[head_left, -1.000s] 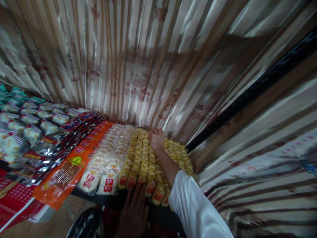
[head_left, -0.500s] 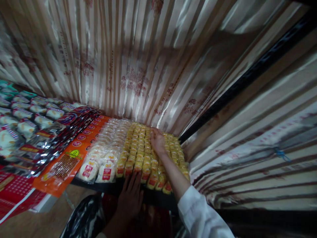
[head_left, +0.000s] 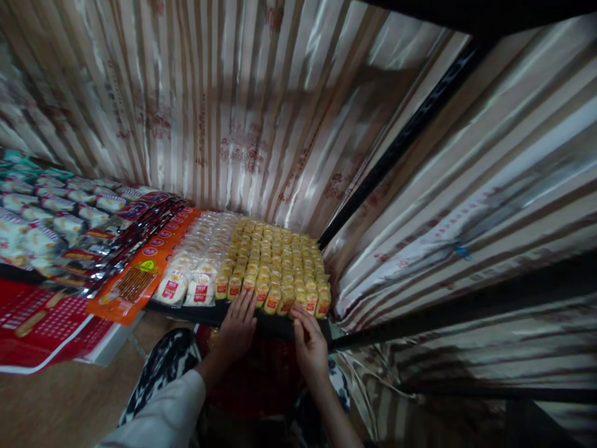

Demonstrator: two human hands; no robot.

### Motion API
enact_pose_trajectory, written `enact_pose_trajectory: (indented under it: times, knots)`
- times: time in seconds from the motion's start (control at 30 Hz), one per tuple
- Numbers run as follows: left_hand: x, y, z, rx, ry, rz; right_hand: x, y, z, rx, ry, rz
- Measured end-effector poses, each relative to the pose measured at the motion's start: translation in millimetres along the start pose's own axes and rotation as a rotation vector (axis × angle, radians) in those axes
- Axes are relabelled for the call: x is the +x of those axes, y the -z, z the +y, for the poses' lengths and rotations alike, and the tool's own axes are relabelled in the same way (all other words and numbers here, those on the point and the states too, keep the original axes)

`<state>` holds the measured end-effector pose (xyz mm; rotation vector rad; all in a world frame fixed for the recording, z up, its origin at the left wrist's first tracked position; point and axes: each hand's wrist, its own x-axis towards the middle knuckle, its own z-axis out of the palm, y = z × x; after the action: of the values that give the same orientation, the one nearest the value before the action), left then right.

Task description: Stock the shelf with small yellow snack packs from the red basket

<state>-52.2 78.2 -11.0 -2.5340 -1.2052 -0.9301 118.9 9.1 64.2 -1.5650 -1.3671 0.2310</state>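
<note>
Rows of small yellow packs [head_left: 280, 258] fill the right end of a black shelf [head_left: 275, 322], beside white packs [head_left: 208, 252] and an orange packet [head_left: 133, 277]. The left hand [head_left: 239, 320] lies open, fingers straight, against their front. Apart from it, the right hand [head_left: 310, 342] bends its fingers at the front row; whether it grips one cannot be told.

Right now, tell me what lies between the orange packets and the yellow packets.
In the head view, two rows of white packets lie between the orange packets and the yellow packets.
</note>
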Motion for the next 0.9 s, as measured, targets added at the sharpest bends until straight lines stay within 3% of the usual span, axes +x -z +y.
enact_pose_trajectory:
  times: [0.1, 0.23, 0.47, 0.7, 0.9]
  knots:
    - [-3.5, 0.2, 6.3, -0.019, -0.099, -0.035, -8.3, 5.1, -1.2, -0.013, 0.011, -0.026]
    - [-1.9, -5.4, 17.8, -0.045, -0.062, -0.013, -2.4, -1.3, -10.5, -0.076, 0.036, -0.094]
    - [3.2, -21.0, 24.8, -0.028, -0.028, 0.111, 47.7, -35.4, -25.4, -0.407, 0.104, -0.338]
    - [8.8, -15.0, 28.5, -0.041, -0.023, 0.007, 80.8, -72.4, -36.3, -0.604, 0.175, -0.52]
    - [13.9, -10.9, 29.1, -0.05, 0.022, -0.032, 91.3, -67.6, -34.4, -0.604, 0.178, -0.505]
